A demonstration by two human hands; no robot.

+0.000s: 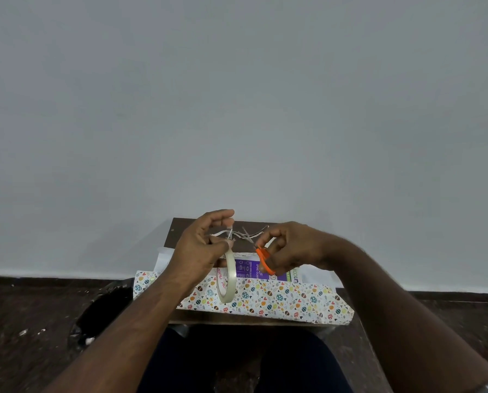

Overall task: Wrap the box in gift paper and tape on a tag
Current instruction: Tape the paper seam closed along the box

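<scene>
A white and purple box (pixel 249 269) lies on a small dark table (pixel 180 231), partly covered by patterned gift paper (pixel 279 300) folded up over its near side. My left hand (pixel 200 245) holds a roll of clear tape (pixel 228 276) above the box and pinches a pulled-out strip between thumb and forefinger. My right hand (pixel 291 248) grips orange-handled scissors (pixel 261 258), whose open blades point toward the strip. I see no tag.
A grey wall fills the upper view. The floor is dark, with a black round bin (pixel 104 313) left of the table. Thin paper scraps (pixel 254 235) lie on the table's far part. My legs are under the table's near edge.
</scene>
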